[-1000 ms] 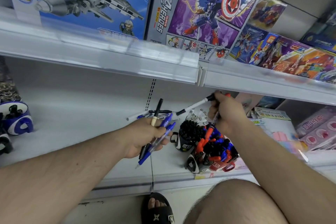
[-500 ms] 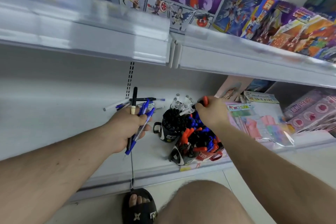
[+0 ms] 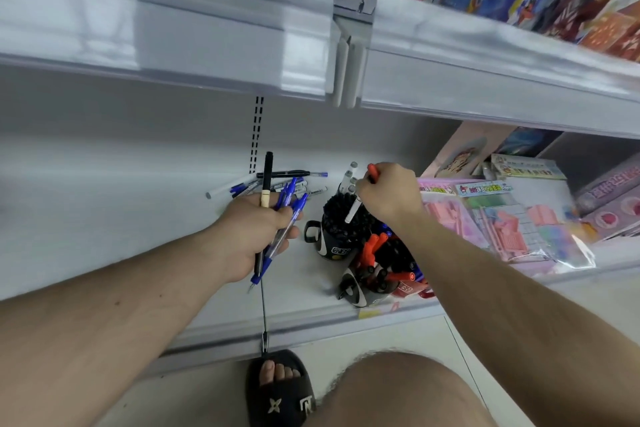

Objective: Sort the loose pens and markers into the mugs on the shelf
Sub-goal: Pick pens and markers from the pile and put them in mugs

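My left hand (image 3: 254,236) grips a bundle of pens (image 3: 282,215): one black marker standing upright and several blue pens. My right hand (image 3: 389,196) hovers over the mugs and pinches a white pen (image 3: 353,211) and a red marker (image 3: 372,172); the white pen's lower end hangs over a black mug (image 3: 330,244) packed with black pens. Nearer the shelf's front edge, a tilted mug (image 3: 358,291) holds red, black and blue markers. Behind my left hand, a loose pile of pens (image 3: 277,182) lies on the white shelf (image 3: 104,218). More white pens (image 3: 348,180) stand behind the black mug.
An upper shelf (image 3: 450,80) with toy boxes overhangs the work area. Pink stationery packs (image 3: 502,222) lie to the right of the mugs. My sandalled foot (image 3: 280,388) and bare knee are on the floor below the shelf edge.
My right hand came down from near the upper shelf to just above the mugs, and the white pen it holds swung from pointing sideways to hanging over the black mug. My left hand kept its bundle.
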`<action>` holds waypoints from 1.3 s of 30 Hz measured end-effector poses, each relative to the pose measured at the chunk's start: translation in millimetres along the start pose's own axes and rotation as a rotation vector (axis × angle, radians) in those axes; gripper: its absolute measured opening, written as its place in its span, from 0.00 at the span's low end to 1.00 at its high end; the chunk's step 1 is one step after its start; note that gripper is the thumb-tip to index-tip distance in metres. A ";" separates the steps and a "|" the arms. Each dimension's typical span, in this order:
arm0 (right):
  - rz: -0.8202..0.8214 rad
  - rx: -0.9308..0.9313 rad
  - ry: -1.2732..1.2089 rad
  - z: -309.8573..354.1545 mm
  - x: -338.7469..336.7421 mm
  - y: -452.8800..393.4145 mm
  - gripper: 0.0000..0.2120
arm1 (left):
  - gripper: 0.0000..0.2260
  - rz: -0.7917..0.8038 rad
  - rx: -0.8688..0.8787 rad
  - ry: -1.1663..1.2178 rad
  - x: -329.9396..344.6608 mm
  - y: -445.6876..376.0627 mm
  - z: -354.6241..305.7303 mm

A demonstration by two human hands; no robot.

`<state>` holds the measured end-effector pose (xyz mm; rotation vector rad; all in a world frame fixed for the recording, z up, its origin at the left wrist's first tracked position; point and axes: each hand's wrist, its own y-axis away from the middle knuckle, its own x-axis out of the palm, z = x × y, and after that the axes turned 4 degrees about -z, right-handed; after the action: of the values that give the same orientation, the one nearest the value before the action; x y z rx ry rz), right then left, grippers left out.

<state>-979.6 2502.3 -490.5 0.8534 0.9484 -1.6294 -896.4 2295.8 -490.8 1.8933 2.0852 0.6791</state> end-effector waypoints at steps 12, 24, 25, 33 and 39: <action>-0.084 -0.014 0.021 -23.5 15.6 -7.4 0.11 | 0.10 0.118 0.008 -0.027 -1.6 2.2 0.8; 0.375 -0.076 0.490 -34.3 58.2 -0.9 0.21 | 0.10 0.077 -0.001 -0.043 -7.0 -2.1 6.2; 0.419 -0.074 0.544 -33.1 59.2 -3.1 0.24 | 0.10 0.076 -0.002 -0.041 -6.1 -2.7 6.8; 0.291 -0.151 0.449 -34.9 44.8 5.9 0.24 | 0.09 0.054 0.000 -0.069 5.5 -8.9 9.9; -0.349 0.293 -0.386 -53.1 -26.5 -5.0 0.23 | 0.08 0.024 0.019 -0.055 17.2 -14.0 11.7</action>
<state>-974.3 2561.7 -489.5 0.5478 0.6148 -2.1777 -905.2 2314.0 -505.6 1.9271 2.0461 0.6081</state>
